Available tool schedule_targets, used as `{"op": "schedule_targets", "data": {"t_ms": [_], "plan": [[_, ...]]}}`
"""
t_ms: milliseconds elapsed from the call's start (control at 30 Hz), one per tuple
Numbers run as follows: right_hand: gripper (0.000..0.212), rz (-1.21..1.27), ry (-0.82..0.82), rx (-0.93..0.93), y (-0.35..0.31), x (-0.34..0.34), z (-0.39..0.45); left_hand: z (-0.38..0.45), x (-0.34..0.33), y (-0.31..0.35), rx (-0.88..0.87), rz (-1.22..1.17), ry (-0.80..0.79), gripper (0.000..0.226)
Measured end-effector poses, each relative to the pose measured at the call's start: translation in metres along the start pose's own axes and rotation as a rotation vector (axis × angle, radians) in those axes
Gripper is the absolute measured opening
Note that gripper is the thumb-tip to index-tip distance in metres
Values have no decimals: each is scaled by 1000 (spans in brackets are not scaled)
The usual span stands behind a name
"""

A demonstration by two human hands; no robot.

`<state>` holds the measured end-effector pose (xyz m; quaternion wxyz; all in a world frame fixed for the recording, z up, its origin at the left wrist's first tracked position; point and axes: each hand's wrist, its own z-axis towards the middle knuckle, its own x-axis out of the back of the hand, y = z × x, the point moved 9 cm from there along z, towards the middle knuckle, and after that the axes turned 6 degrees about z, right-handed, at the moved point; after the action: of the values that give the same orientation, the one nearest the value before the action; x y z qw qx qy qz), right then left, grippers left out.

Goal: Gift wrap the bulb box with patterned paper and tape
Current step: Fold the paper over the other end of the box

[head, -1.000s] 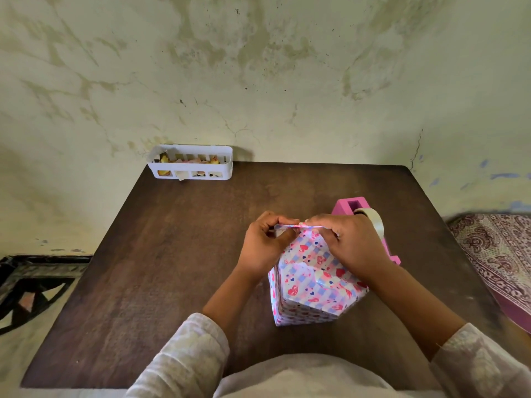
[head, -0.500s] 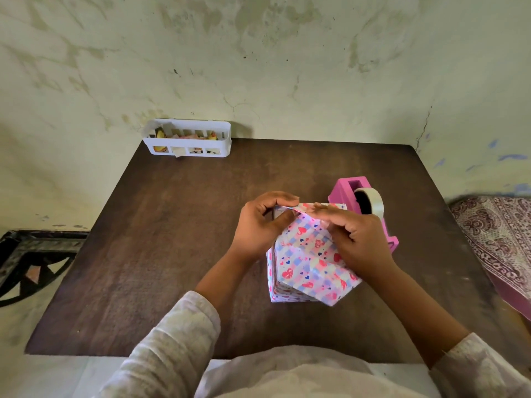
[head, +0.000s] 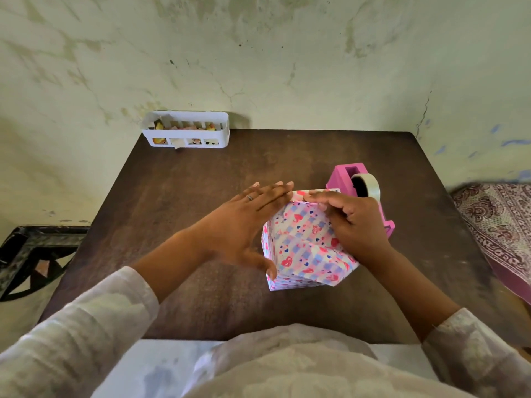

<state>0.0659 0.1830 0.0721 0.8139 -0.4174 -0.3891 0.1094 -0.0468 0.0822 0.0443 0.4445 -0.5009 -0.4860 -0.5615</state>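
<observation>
Hands worked a box already covered in patterned paper: the left hand lay flat, fingers straight and together, against the left face of the wrapped bulb box, its thumb on the near lower corner, while the right hand curled over the right side, fingertips pressing the paper's top fold at the far edge. Between the two hands the box stood tilted on the dark wooden table, near its middle and slightly right. Just beyond the right hand sat a pink tape dispenser with its roll of clear tape. At the table's far left corner, against the wall, stood a white slotted basket of paper scraps.
</observation>
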Motion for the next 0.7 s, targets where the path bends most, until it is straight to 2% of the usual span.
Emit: {"op": "schedule_targets", "data": {"t_ms": [133, 267, 500, 600, 700], "plan": [[25, -3, -9, 39, 1, -4, 3, -2, -5, 19, -24, 77, 88, 127], [25, 1, -21, 98, 0, -7, 16, 5, -9, 16, 100, -62, 55, 123], [31, -50, -59, 134, -6, -10, 54, 23, -3, -10, 259, -45, 75, 126], [35, -90, -134, 80, 3, -5, 63, 34, 0, -13, 290, -73, 74, 125], [33, -251, -326, 147, 6, -11, 57, 40, -2, -9, 294, -64, 53, 124]]}}
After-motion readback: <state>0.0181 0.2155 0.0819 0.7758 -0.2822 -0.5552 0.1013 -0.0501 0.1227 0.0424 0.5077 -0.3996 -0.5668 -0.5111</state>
